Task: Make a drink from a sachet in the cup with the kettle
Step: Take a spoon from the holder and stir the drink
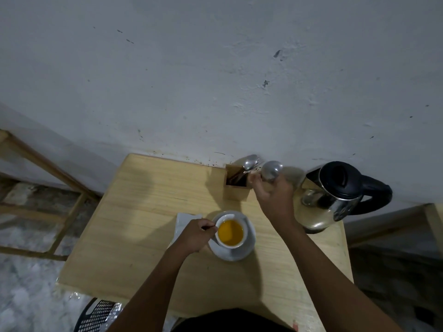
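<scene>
No legible text, label, brand or number anywhere. Kettle (335, 195) body plain, reflective, unmarked as far as visible. White packet (183, 224) beside the saucer (249, 245) blank on its visible face.

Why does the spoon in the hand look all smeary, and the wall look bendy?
Head view: the spoon in the right hand is blurred by motion; the wide lens curves the wall; the shiny kettle reflects its surroundings; soft shadows fall on the table.

Head camera looks steeply down over the table (143, 212), facing the wall (215, 68).
</scene>
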Demonstrator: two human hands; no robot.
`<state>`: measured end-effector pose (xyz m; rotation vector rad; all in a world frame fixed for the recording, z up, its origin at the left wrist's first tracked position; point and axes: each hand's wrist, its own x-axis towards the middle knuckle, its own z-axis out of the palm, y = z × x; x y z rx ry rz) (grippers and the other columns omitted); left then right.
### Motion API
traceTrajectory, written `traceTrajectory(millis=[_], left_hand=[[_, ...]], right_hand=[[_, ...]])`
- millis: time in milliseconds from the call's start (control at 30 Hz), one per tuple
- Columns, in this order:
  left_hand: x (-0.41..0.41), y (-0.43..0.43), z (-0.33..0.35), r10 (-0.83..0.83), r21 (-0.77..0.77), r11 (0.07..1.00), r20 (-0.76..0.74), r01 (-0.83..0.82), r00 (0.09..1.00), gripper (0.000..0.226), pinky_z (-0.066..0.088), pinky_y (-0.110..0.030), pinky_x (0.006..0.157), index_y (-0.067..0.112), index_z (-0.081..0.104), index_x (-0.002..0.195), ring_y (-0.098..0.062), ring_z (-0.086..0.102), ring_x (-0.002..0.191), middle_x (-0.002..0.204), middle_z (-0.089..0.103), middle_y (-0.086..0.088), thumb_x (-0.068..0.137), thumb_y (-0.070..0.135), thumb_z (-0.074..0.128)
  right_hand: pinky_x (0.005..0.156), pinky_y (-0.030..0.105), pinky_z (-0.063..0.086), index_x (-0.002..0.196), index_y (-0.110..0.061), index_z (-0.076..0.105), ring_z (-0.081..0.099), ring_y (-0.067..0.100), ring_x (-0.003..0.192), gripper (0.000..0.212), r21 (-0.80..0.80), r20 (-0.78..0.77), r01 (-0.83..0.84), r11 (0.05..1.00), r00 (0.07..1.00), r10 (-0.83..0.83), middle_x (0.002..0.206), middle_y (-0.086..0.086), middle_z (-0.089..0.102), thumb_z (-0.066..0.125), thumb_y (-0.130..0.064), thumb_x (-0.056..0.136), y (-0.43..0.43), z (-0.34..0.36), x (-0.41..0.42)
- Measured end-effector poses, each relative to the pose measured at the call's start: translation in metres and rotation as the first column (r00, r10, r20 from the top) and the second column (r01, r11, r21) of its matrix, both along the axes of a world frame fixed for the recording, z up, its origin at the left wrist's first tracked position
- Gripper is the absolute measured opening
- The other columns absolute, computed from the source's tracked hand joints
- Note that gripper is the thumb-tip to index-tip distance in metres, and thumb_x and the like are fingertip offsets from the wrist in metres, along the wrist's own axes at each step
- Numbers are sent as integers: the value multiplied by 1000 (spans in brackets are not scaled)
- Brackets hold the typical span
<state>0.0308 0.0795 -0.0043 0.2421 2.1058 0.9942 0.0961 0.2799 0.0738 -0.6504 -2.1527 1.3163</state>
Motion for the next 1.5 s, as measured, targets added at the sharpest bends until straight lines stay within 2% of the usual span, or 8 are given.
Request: traceTrajectory(millis=[200, 367, 567, 767, 1033, 1200, 1267, 1500], left_hand=[[2, 1, -2, 38, -3, 999, 6, -38, 999, 27, 44, -29, 52, 12, 66, 111, -16, 54, 56, 79, 62, 3, 90, 26, 60], [3, 2, -5, 24, -6, 1000, -28, -25, 999, 24, 45, -32, 58, 10, 66, 110, -19, 56, 61, 83, 65, -4, 92, 24, 57], [10, 7, -4, 39, 24, 999, -120, -36, 992, 21, 41, -27, 59, 8, 68, 103, -15, 54, 67, 88, 66, -9, 92, 19, 55], [16, 5, -5, 32, 30, 999, -177, -27, 984, 24, 38, -23, 49, 8, 68, 107, -10, 49, 58, 81, 62, -6, 93, 21, 54], [18, 2, -4, 31, 74, 997, -166, -19, 986, 26, 35, -23, 48, 6, 66, 111, -6, 45, 57, 82, 62, -11, 94, 20, 53], [17, 1, -3, 41, 86, 996, -142, -29, 989, 26, 41, -27, 62, 9, 67, 112, -19, 56, 71, 96, 68, -13, 94, 22, 54], [16, 1, -2, 41, 84, 996, -135, -29, 990, 26, 40, -25, 54, 10, 67, 112, -16, 55, 68, 90, 64, -8, 94, 23, 53], [17, 1, 1, 47, 93, 995, -115, -37, 992, 26, 36, -22, 48, 10, 66, 113, -6, 45, 59, 77, 57, -1, 95, 22, 51]], right_hand=[[52, 35, 45, 92, -29, 59, 49, 8, 52, 5, 23, 141, -131, 991, 982, 127, 59, -4, 55, 57, -26, 97, -9, -9, 44], [74, 42, 51, 101, -17, 68, 62, 20, 72, 25, -110, 320, -74, 991, 941, 106, 83, 10, 69, 44, -22, 102, -16, -25, 71], [58, 30, 38, 105, -30, 62, 44, 6, 53, 20, -221, 330, -81, 972, 931, 153, 58, -14, 55, 44, -36, 102, -24, -36, 98], [56, 33, 36, 115, -25, 53, 46, 10, 52, 20, -158, 508, -107, 982, 844, 174, 67, -1, 57, 39, -20, 102, -34, -45, 118], [61, 35, 48, 108, -24, 57, 63, 21, 74, 16, 139, 647, -204, 969, 759, 67, 82, 0, 69, 48, -34, 99, -45, -44, 125], [68, 31, 46, 110, -25, 63, 65, 24, 90, 22, 275, 714, -305, 912, 700, 19, 100, 1, 70, 49, -32, 94, -55, -28, 107], [72, 33, 46, 112, -23, 63, 64, 26, 93, 25, 286, 753, -387, 877, 657, 44, 105, 4, 68, 48, -30, 94, -59, -23, 95], [59, 30, 36, 104, -20, 67, 50, 22, 69, 22, 432, 826, -581, 690, 561, -45, 95, 4, 68, 47, -20, 95, -61, -17, 44]])
